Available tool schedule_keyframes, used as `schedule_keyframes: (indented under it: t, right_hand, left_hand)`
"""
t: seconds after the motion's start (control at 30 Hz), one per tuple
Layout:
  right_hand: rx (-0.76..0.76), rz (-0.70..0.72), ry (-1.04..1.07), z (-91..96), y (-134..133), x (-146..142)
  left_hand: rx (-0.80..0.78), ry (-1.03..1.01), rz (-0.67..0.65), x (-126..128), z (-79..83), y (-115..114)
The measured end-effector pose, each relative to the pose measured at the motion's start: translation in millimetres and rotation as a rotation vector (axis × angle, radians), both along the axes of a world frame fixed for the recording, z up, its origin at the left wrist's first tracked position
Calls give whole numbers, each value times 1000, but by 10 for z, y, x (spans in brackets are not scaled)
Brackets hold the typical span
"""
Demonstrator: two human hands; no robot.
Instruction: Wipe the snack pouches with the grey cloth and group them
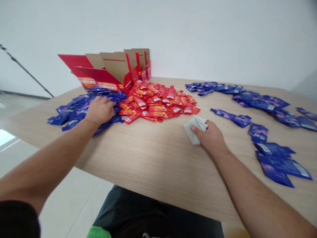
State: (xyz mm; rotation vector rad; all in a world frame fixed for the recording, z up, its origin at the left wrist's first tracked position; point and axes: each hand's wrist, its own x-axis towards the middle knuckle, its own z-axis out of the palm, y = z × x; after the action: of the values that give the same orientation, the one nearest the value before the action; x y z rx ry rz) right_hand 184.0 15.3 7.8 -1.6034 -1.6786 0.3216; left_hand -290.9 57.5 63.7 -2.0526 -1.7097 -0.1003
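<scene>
My left hand (100,110) lies palm down on a heap of blue foil sachets (79,109), its fingertips near the edge of the red pile. Whether those fingers grip a sachet is hidden. Just to the right, a larger pile of red foil sachets (158,102) spreads across the tabletop. My right hand (210,137) presses a crumpled white cloth (194,129) against the wood, with the cloth bunched under its fingers. Blue sachets in a short row (231,117) lie to the right of that hand, not touching it.
An opened red-and-brown cardboard carton (109,71) stands on the far edge of the light wood table (158,165), behind the red pile. Further blue sachets (277,162) lie in scattered groups along the right side. The near table edge runs in front of my body.
</scene>
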Motion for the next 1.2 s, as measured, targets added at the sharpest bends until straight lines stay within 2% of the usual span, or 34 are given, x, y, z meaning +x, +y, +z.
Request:
schedule_keyframes:
  t: [0.1,0.2,0.37,0.47,0.53,0.63,0.8,0.93,1.07,1.2]
  right_hand:
    - [-55,24,-24,4,14,-29]
    - [-88,35,-72,11,39,-46]
    - [-89,126,-105,43,28,-74]
    - [-51,169,-120,56,18,-78]
    - [-38,162,-96,55,24,-67]
    - [-38,126,-22,46,40,-43]
    - [-74,71,42,86,52,-1]
    - [-79,-2,-28,159,106,136]
    - [-31,-212,-216,216,343,430]
    - [-61,-298,-303,263,738,857]
  left_hand:
    - [59,0,-106,407,-23,-152]
    - [43,-127,-257,879,-100,-233]
    - [-104,-484,-533,1819,-204,-371]
    - [-223,-593,-618,2302,-220,-454]
    - [-235,-637,-636,2511,-239,-474]
    - [-170,-728,-617,2623,-312,-458]
    - [-155,-776,-594,2487,-482,-424]
    - [-184,-783,-590,2421,-564,-392]
    - [-163,-777,-670,2456,-604,-347]
    - [-110,-753,-766,2484,-617,-342]
